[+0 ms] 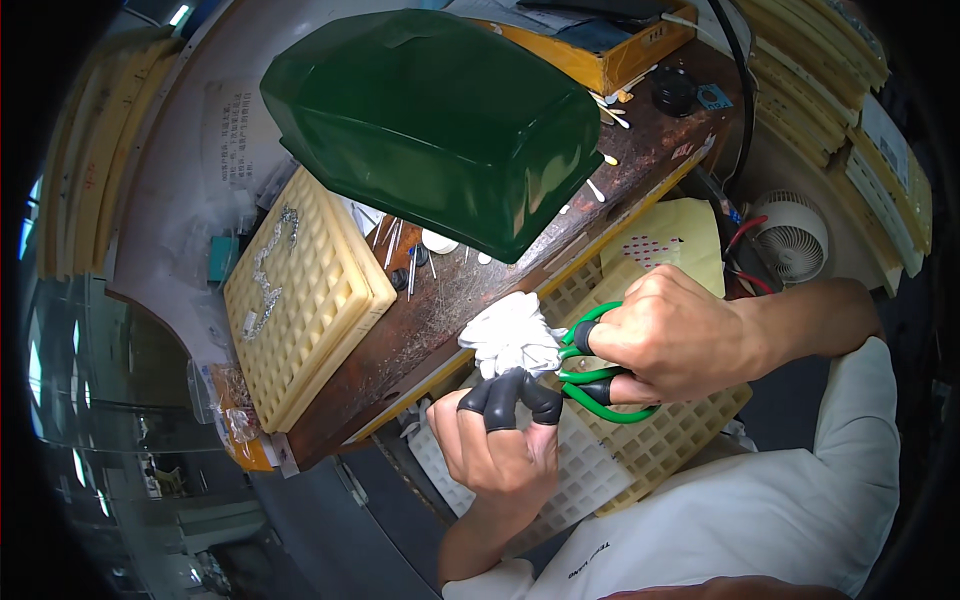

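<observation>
My left hand (pixel 497 455), with black finger cots on its fingertips, pinches a white ruffled, flower-like bunch (pixel 513 335) near the bench edge. What the bunch is made of I cannot make out. My right hand (pixel 668 340) is closed round a pair of green-handled scissors (pixel 584 376), with black cots on the fingers inside the loops. The scissors point left against the right side of the bunch. Their blades are hidden by the bunch and the left fingertips.
A dark green lamp hood (pixel 430 120) overhangs the worn brown bench (pixel 440 310). Cream gridded trays (pixel 300 300) lean at left with a silvery chain (pixel 266 280) on top. More trays (pixel 680 420) lie below my hands. A white fan (pixel 790 235) stands at right, near stacked boards (pixel 820 90).
</observation>
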Available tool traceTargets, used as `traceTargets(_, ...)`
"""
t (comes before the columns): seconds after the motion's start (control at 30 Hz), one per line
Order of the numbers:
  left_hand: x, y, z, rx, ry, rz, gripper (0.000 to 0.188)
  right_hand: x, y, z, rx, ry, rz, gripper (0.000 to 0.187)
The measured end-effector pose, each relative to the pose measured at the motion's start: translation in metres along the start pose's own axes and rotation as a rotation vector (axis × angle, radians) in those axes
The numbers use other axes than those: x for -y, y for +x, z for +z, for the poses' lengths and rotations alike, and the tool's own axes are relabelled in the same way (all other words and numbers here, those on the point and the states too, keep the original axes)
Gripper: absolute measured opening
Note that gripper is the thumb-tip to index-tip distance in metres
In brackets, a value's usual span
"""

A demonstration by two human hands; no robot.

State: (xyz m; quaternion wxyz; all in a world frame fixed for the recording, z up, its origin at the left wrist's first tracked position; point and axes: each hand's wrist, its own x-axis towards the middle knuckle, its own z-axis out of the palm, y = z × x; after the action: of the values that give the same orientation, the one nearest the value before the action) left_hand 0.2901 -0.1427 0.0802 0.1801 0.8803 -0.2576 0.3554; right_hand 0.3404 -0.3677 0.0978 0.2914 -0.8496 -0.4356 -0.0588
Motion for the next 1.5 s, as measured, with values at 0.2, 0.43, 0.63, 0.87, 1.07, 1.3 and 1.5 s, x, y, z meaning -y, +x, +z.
traceTargets(0.2,-0.0015,0.0033,0.0019,0.004,-0.003,-0.014,0.023,-0.0029,-0.0009,0.0016,0.001,0.000,-0.012,0.028)
traceTargets(0.43,-0.0014,0.0023,0.0008,0.008,-0.005,-0.022,0.021,-0.0018,0.0001,0.0028,0.003,-0.009,-0.015,0.027)
traceTargets(0.63,-0.0021,0.0032,0.0002,0.007,-0.001,-0.018,0.022,-0.0014,-0.0010,0.0038,-0.008,-0.012,-0.013,0.027)
traceTargets(0.87,-0.0030,0.0025,0.0009,0.001,0.011,-0.018,0.022,-0.0003,-0.0016,0.0034,-0.008,0.006,-0.007,0.028)
traceTargets(1.07,-0.0032,0.0034,0.0007,-0.001,0.012,-0.012,0.021,-0.0002,-0.0014,0.0035,-0.010,0.013,-0.013,0.028)
traceTargets(1.3,-0.0031,0.0032,0.0018,-0.008,0.017,-0.015,0.020,-0.0001,-0.0012,0.0040,-0.020,0.007,-0.013,0.027)
traceTargets(1.5,-0.0029,0.0035,0.0009,0.002,0.019,-0.010,0.020,-0.0001,-0.0003,0.0032,-0.022,0.023,-0.014,0.026)
